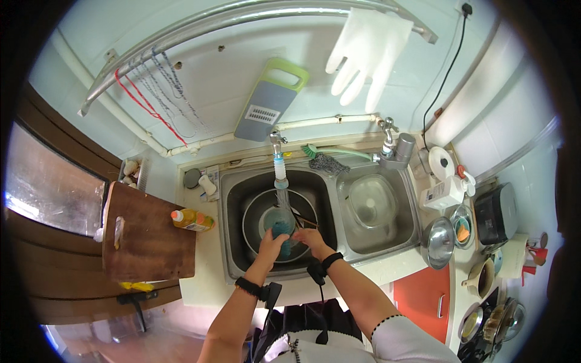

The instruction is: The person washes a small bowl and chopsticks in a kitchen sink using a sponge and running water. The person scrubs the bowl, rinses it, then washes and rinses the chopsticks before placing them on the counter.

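Note:
Over the left basin of a steel double sink [224, 254], my left hand [271, 247] grips a teal scrubbing cloth [285, 247]. My right hand [311, 239] is just right of the cloth, above the right side of a large metal bowl [247, 242]. Its fingers are partly bent, and whether they hold anything is unclear. From the tap [280, 174], water runs down into this bowl. A smaller bowl [271, 217] sits inside, partly hidden by the water and the cloth. Chopsticks or similar thin utensils [309, 221] lie near my right fingers.
In the right basin is a clear container [370, 199]. A brush [336, 149] and a dark scouring cloth [327, 164] rest along the back ledge. Left stand a dish-soap bottle [193, 220] and a wooden board [150, 236]. A steel bowl [438, 242] stands at the right edge.

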A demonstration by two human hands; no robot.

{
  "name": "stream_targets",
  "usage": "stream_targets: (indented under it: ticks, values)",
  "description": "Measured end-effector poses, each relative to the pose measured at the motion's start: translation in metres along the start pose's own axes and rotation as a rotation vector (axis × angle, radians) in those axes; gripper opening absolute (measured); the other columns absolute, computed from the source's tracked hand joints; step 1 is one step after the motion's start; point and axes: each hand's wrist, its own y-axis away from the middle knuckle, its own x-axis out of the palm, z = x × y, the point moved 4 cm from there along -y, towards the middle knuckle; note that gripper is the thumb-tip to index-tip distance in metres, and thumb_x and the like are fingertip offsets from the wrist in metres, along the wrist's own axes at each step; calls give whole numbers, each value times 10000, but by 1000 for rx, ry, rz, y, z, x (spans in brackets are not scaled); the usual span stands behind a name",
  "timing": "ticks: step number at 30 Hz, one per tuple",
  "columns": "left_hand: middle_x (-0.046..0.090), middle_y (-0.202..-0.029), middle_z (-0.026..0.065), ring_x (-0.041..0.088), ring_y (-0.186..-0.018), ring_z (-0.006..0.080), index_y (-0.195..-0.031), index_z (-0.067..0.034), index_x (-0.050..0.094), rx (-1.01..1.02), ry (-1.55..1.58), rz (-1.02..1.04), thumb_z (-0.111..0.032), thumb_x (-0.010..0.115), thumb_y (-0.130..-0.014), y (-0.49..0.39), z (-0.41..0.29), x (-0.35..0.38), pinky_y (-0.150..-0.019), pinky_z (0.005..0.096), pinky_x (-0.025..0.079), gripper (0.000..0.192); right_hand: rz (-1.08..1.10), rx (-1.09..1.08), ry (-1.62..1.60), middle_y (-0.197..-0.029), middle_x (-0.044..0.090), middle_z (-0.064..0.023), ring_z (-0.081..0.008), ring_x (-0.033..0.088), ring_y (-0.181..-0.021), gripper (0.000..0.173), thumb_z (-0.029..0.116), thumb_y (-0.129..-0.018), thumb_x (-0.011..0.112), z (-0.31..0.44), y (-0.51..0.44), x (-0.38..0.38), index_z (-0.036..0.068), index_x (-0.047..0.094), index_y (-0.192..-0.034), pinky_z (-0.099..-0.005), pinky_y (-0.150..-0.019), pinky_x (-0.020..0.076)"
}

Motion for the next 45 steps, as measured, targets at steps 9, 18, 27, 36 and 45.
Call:
stream_targets:
  ticks: [9, 18, 27, 36, 45]
  values:
    - [658, -1030, 214, 638, -974, 355, -1165, -47, 568, 244, -794, 419, -188, 614, -815, -40, -1, 150, -811, 393, 488, 380, 197, -536, -92, -1157, 565, -78, -147, 513, -1099, 365, 251, -1002, 481, -90, -10, -14, 69, 457, -1317, -284, -977, 395]
    - [666, -1062, 201, 635, -979, 359, -1120, -45, 649, 233, -1113, 802, -17, 555, -786, -58, 52, 206, -807, 413, 497, 348, -103, 16, -43, -953, 587, -71, -175, 566, -818, 306, 165, -859, 617, -98, -28, -6, 77, 572, -1148, -296, -738, 479]
    - [620, -1038, 201, 611, -958, 376, -1016, -61, 644, 433, -1130, 511, -46, 667, -705, -52, 51, 206, -810, 434, 505, 312, -196, -237, 345, -979, 614, -80, -179, 581, -898, 349, -36, -829, 560, -92, -7, -6, 49, 560, -1168, -288, -790, 483]
    - [659, -919, 111, 630, -858, 231, -1065, -39, 616, 274, -576, 411, -212, 679, -823, -61, 6, 78, -753, 343, 510, 304, -355, -810, 1088, -1001, 644, -94, -223, 620, -954, 211, 68, -888, 564, -50, -10, 7, 41, 607, -1093, -350, -870, 477]
    - [597, -914, 50, 570, -776, 154, -1147, -48, 528, -31, -336, -171, -130, 625, -850, -87, 104, -83, -663, 299, 484, 323, -440, -455, 1021, -974, 590, -159, -367, 566, -942, 218, 69, -763, 650, 64, 5, 30, 27, 610, -973, -460, -798, 460]
